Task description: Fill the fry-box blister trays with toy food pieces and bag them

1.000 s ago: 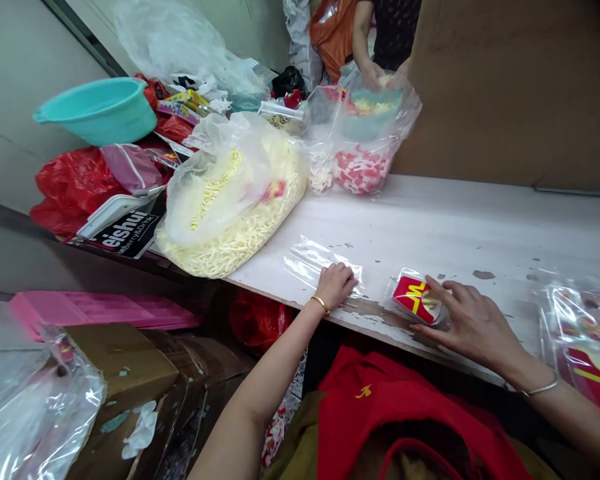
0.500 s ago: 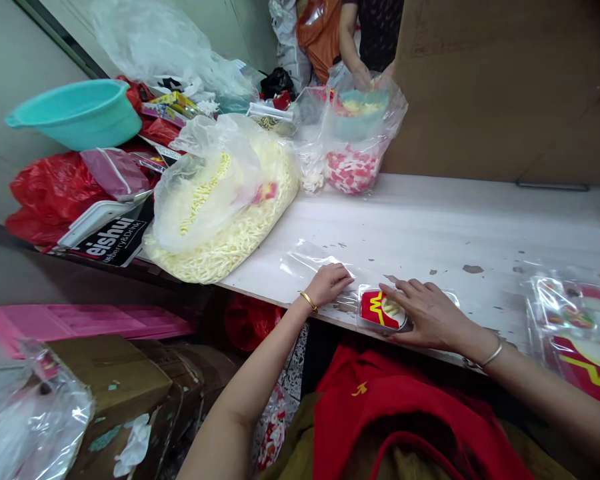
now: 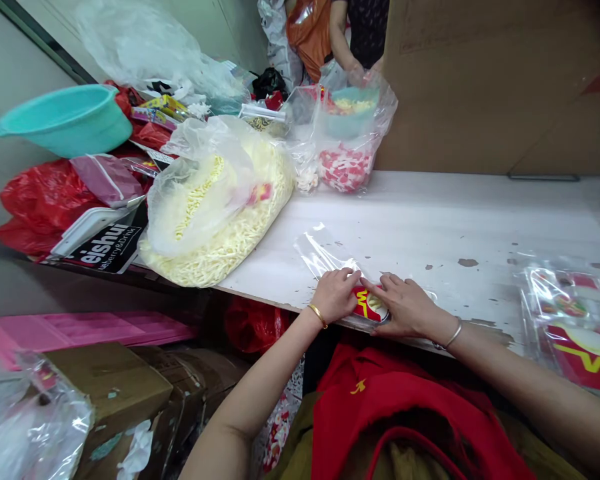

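A small red fries carton with a yellow zigzag mark (image 3: pixel 363 303) lies at the table's near edge inside a clear plastic bag (image 3: pixel 325 250). The bag's loose end stretches away to the upper left. Bent fingers of my left hand (image 3: pixel 336 295) close on the bag at the carton's left end. My right hand (image 3: pixel 407 308) grips the carton's right side, thumb along the near edge and index finger across the top, reaching towards the left fingertips. Part of the carton is hidden under both hands.
Packed sets with red cartons (image 3: pixel 575 327) lie at the right. A large bag of pale yellow strips (image 3: pixel 215 247) stands left, near a turquoise basin (image 3: pixel 65 120). A bag of pink-and-white pieces (image 3: pixel 347 168) and a big cardboard box (image 3: pixel 495 87) are behind; another person's hand (image 3: pixel 355 70) works there.
My left hand has moved right onto the carton's left end. My right hand has shifted slightly left, so both hands now meet. The bag's loose end has swung upward.
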`<action>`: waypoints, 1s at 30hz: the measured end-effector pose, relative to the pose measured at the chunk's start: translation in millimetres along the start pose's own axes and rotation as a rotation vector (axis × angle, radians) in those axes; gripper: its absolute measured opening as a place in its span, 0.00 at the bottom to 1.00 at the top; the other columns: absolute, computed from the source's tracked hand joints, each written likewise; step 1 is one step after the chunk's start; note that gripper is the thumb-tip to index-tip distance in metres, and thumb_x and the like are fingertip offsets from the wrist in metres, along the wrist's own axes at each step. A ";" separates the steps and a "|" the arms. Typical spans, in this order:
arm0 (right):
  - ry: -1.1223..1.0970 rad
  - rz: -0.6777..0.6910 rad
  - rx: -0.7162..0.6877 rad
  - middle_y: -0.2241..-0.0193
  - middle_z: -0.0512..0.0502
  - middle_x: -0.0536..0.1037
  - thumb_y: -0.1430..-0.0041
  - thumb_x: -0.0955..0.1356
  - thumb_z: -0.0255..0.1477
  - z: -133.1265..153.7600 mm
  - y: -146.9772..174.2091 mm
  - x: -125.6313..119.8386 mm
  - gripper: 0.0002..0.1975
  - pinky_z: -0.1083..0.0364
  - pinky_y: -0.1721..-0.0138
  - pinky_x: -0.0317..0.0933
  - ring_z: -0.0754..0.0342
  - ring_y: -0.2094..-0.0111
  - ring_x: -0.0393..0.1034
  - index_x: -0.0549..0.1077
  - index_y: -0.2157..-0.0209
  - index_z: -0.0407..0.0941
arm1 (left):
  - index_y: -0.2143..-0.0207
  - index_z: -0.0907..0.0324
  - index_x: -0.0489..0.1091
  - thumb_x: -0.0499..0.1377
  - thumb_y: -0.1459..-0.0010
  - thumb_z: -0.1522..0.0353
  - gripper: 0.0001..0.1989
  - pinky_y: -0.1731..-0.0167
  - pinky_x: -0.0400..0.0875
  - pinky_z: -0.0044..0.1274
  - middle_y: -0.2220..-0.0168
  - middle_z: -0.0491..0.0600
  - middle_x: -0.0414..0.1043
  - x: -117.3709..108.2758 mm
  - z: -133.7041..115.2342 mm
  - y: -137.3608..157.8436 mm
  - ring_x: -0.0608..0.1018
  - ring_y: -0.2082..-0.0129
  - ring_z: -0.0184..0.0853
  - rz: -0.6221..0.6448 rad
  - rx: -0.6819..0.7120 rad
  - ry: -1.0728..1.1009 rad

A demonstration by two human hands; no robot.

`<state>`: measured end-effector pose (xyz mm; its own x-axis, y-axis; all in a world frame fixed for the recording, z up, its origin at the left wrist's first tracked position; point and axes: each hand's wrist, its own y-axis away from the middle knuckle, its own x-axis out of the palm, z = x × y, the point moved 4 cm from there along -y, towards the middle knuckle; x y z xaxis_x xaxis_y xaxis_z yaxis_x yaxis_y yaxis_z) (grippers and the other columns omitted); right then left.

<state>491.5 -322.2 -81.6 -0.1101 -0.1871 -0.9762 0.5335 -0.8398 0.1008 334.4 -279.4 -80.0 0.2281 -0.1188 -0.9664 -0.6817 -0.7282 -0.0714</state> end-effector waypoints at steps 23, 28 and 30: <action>-0.044 -0.092 -0.075 0.51 0.34 0.69 0.60 0.72 0.54 -17.2 -15.0 1.3 0.53 0.39 0.45 0.49 0.37 0.50 0.60 0.54 0.38 0.40 | 0.58 0.54 0.70 0.55 0.41 0.62 0.11 0.57 0.58 0.32 0.56 0.51 0.70 -15.7 -22.0 -6.8 0.70 0.56 0.39 0.162 0.027 0.011; -0.054 -0.251 0.091 0.37 0.31 0.51 0.63 0.67 0.63 -27.4 4.8 3.3 0.59 0.34 0.39 0.30 0.34 0.36 0.35 0.52 0.36 0.42 | 0.52 0.50 0.67 0.63 0.51 0.55 0.24 0.52 0.59 0.33 0.48 0.51 0.66 -13.9 20.3 -36.4 0.68 0.50 0.43 0.375 0.235 0.090; -0.087 -0.362 0.307 0.35 0.32 0.46 0.59 0.66 0.62 -36.4 19.7 11.0 0.58 0.35 0.39 0.30 0.36 0.35 0.32 0.46 0.35 0.41 | 0.55 0.50 0.69 0.65 0.53 0.55 0.22 0.51 0.59 0.34 0.49 0.51 0.66 -10.4 26.3 -46.5 0.68 0.49 0.44 0.383 0.279 0.083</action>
<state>531.3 -322.2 -97.4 -0.3200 0.1141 -0.9405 0.1769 -0.9681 -0.1776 345.4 -226.6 -73.1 -0.0287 -0.4045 -0.9141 -0.8854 -0.4142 0.2111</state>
